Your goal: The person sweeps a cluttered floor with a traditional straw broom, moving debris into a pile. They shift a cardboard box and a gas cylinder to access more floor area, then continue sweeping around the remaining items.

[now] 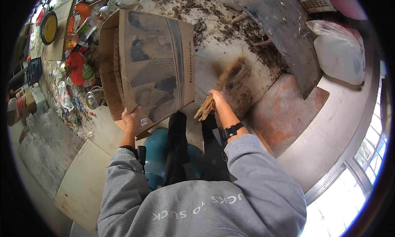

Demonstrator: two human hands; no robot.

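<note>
Near the middle of the head view, a large worn cardboard box (154, 60) with dark printed pictures lies tilted, its open end facing left. My left hand (130, 118) grips its lower left edge, fingers curled over the cardboard. To the right of the box, my right hand (219, 98) is closed round a rough brown bundle of sticks or straw (205, 109), whose upper part reaches toward the back right and looks blurred. The dirty pale floor (210, 39) behind it carries scattered dark debris. Two teal rounded objects (157, 146) sit low beside my dark-trousered legs.
Mixed clutter (75, 68) fills the left, with a yellow-centred wheel (48, 28) and leaning boards (78, 175). A grey sheet (275, 35) lies at the back right, near a bagged white container (339, 60) and a reddish stained slab (279, 126). A bright barred window (366, 159) runs along the right.
</note>
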